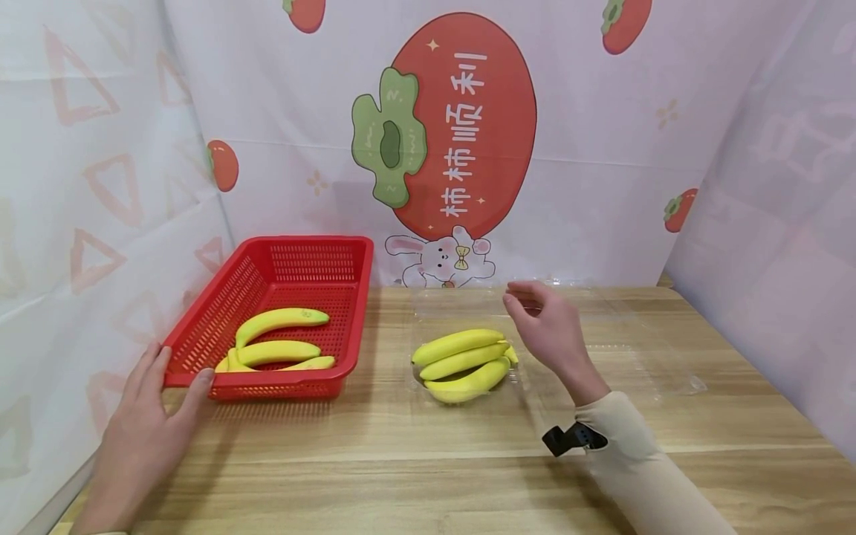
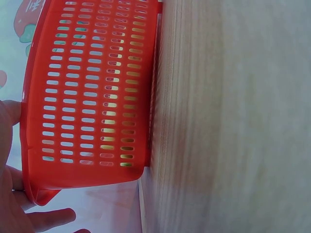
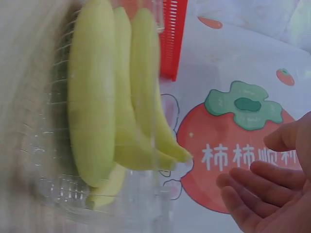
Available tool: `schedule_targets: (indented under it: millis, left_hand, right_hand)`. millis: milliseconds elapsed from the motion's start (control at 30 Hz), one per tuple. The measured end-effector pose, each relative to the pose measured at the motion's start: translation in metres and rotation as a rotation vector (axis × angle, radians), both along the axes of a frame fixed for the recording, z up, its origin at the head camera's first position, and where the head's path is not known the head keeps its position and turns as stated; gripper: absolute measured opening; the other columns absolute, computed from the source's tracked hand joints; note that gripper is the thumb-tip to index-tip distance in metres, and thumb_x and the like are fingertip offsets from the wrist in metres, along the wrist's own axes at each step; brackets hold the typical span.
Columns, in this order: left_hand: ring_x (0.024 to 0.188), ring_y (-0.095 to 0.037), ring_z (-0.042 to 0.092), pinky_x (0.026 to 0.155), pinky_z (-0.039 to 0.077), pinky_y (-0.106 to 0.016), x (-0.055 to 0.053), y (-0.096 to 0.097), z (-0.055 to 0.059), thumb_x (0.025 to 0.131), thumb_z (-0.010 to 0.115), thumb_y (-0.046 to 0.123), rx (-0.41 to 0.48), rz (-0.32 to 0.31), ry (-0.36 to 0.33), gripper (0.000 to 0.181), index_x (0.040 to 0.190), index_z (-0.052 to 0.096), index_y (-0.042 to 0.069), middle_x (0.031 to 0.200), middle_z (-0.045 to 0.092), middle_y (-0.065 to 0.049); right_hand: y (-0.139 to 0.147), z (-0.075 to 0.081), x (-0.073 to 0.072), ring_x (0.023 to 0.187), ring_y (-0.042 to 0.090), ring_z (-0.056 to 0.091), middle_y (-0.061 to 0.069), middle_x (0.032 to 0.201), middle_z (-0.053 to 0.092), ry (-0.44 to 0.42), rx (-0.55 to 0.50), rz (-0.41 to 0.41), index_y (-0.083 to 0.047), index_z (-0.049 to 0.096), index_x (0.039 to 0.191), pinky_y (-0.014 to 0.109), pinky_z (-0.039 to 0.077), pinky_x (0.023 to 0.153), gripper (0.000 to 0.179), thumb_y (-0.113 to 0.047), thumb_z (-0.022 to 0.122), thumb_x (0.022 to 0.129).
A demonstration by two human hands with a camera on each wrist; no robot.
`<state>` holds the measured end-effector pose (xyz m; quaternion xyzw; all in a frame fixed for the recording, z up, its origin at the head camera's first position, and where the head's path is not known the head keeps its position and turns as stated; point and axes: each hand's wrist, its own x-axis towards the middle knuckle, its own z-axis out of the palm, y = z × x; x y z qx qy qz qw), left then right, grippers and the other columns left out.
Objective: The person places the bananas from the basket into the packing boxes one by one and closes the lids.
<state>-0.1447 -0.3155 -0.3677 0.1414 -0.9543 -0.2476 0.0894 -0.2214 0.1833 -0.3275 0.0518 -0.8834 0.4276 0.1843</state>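
Note:
My left hand point(image 1: 150, 416) rests at the near left corner of a red plastic basket point(image 1: 364, 297), its thumb touching the front rim and its fingers spread along the left side. Several yellow bananas point(image 1: 281, 319) lie inside that basket. My right hand point(image 1: 551, 327) is raised with loosely bent fingers and nothing in it. Below and left of it, a clear plastic container point(image 1: 417, 386) holds a bunch of bananas point(image 1: 464, 364). In the right wrist view the bunch point(image 3: 92, 97) lies behind the clear wall, apart from my right hand point(image 3: 272, 189).
Clear plastic point(image 1: 642, 357), hard to make out, spreads right of the bananas on the wooden table point(image 1: 374, 475). A printed cloth point(image 1: 588, 163) hangs behind the table, and white cloth point(image 1: 100, 223) closes off the left side. A black device point(image 1: 574, 438) sits on my right wrist.

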Motion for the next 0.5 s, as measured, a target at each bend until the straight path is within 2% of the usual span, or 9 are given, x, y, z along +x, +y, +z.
schedule_targets:
  millis: [200, 500]
  left_hand:
    - [0.157, -0.06, 0.012, 0.099, 0.037, -0.088, 0.001, -0.0012, 0.0, 0.106, 0.042, 0.066, 0.001, 0.003, -0.005, 0.1, 0.169, -0.001, 0.001, 0.177, -0.008, -0.027]
    - [0.158, -0.06, 0.011, 0.1, 0.036, -0.089, 0.0011, -0.002, -0.002, 0.105, 0.043, 0.067, 0.002, -0.01, 0.008, 0.101, 0.169, -0.001, 0.002, 0.177, -0.007, -0.026]
  right_hand:
    - [0.0023, 0.0053, 0.0016, 0.116, 0.033, 0.074, 0.016, 0.128, 0.076, 0.056, 0.0, -0.002, -0.004, 0.071, 0.133, 0.05, 0.062, 0.103, 0.035, -0.024, 0.064, 0.106]
    - [0.0043, 0.0051, 0.0007, 0.114, 0.033, 0.075, 0.016, 0.126, 0.077, 0.055, 0.016, 0.001, -0.004, 0.072, 0.132, 0.05, 0.062, 0.101, 0.034, -0.024, 0.064, 0.106]
